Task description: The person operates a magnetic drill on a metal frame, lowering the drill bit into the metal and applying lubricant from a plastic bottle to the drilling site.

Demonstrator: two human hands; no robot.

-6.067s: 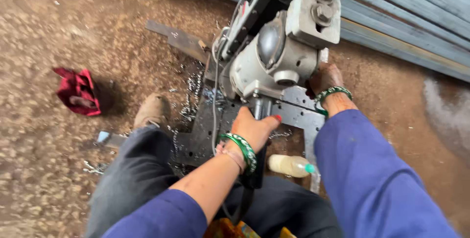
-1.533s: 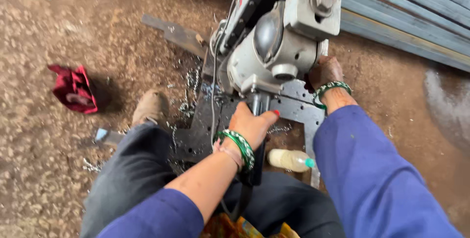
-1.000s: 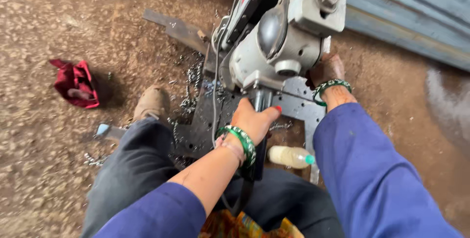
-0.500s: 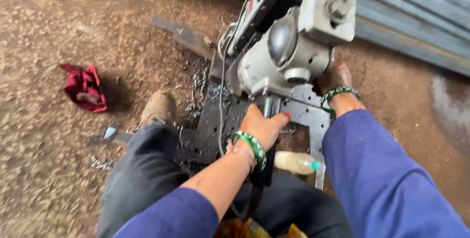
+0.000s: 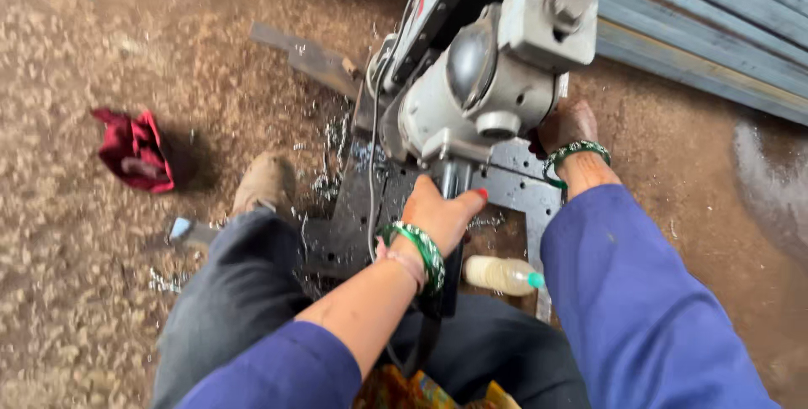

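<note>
A grey metal drilling machine with a rounded motor housing (image 5: pixel 480 81) is seen standing on a dark perforated steel plate (image 5: pixel 518 186) laid on the brown dirt ground (image 5: pixel 101 47), at about 12 o'clock from the person's lap. The left hand (image 5: pixel 442 211) is closed around the vertical spindle column just beneath the motor housing, thumb uppermost. The right hand (image 5: pixel 566 127) is placed at 3 o'clock of the machine, against its far side; its fingers are hidden by the housing, so its grip cannot be told, though it appears to touch the machine body. A pale plastic bottle with a green cap (image 5: pixel 502 275) is noted lying on its side at 5 o'clock of the left hand, near it. A crumpled red cloth (image 5: pixel 135 150) lies well apart at 9 o'clock.
</note>
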